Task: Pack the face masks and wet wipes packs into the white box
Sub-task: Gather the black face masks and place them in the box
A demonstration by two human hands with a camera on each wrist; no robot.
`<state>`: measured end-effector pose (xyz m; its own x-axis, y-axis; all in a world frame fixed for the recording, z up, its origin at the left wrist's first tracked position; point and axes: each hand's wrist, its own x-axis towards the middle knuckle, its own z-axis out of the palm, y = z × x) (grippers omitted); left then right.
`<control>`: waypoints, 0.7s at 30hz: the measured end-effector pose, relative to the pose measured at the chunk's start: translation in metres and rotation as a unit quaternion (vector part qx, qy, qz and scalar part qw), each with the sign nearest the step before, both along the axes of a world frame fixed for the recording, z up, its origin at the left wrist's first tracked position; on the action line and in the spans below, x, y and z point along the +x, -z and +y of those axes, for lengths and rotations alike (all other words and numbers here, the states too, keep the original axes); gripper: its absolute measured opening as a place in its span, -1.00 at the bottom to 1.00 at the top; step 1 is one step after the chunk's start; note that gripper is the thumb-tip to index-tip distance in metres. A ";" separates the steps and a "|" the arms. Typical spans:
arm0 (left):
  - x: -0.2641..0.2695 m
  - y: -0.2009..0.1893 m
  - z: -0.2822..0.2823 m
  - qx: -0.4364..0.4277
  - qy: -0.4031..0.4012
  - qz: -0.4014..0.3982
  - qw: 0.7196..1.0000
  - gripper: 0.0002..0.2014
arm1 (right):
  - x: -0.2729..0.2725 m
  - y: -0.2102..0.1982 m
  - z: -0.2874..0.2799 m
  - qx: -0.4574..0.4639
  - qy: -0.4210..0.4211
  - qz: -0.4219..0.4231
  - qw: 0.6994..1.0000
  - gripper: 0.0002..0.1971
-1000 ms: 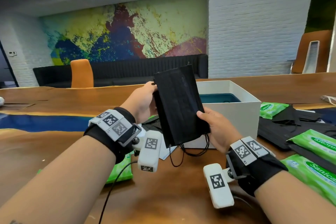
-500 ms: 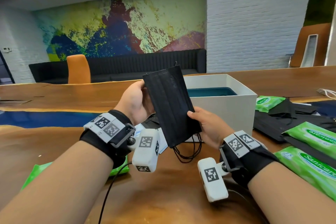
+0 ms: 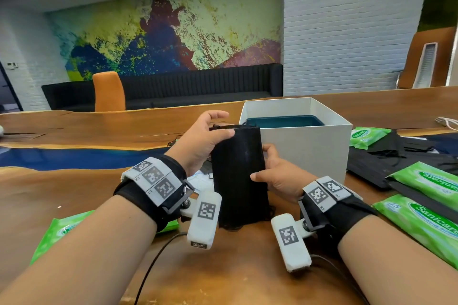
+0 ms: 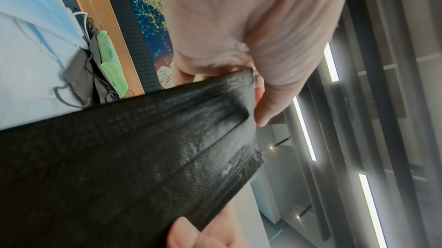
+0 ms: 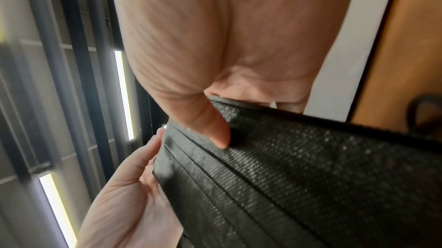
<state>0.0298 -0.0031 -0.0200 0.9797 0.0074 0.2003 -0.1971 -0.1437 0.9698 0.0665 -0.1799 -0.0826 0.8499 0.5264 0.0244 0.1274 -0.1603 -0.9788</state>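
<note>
A stack of black face masks (image 3: 238, 173) stands on end on the wooden table, its ear loops bunched at the bottom. My left hand (image 3: 210, 136) grips its top left corner, thumb in front. My right hand (image 3: 270, 168) pinches its right edge, thumb on the front face. The wrist views show the same black masks (image 4: 119, 157) (image 5: 311, 186) held between thumb and fingers. The white box (image 3: 319, 153) stands open just behind, a dark teal tray (image 3: 285, 121) inside it. Green wet wipes packs (image 3: 426, 181) lie at the right.
More black masks (image 3: 386, 163) are piled right of the box, with another green pack (image 3: 364, 136) behind them. A green pack (image 3: 62, 233) lies under my left forearm. White papers (image 3: 200, 181) sit behind the held masks. An orange chair (image 3: 109, 91) stands beyond the table.
Both hands brought the mask stack down from in front of the box until its lower end rests on the table. It stands more upright now.
</note>
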 end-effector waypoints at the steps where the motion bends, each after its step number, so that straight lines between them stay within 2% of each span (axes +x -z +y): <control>1: -0.001 0.001 -0.002 0.006 0.007 0.003 1.000 -0.66 | 0.000 0.000 0.000 0.006 -0.002 0.006 1.000 -0.37; 4: -0.004 0.003 -0.005 0.001 0.021 0.005 1.000 -0.64 | -0.001 -0.002 -0.001 0.013 -0.001 0.007 1.000 -0.31; 8: -0.008 0.005 -0.005 -0.026 0.048 0.009 0.998 -0.52 | -0.002 -0.003 -0.002 0.027 -0.048 0.008 0.998 -0.35; 12: -0.011 0.010 -0.005 0.011 0.073 0.022 0.997 -0.43 | -0.006 -0.004 -0.004 0.040 -0.092 0.020 0.995 -0.34; 16: -0.012 0.006 -0.001 0.094 0.054 0.023 0.994 -0.59 | -0.005 -0.006 -0.005 -0.013 -0.084 -0.001 0.996 -0.42; 19: -0.012 -0.010 0.004 0.165 0.028 0.024 0.986 -0.78 | -0.004 -0.009 -0.008 -0.048 -0.059 -0.032 0.997 -0.49; 21: -0.013 -0.025 0.006 0.224 0.015 0.024 0.974 -0.86 | -0.003 -0.013 -0.010 -0.053 -0.032 -0.068 0.996 -0.61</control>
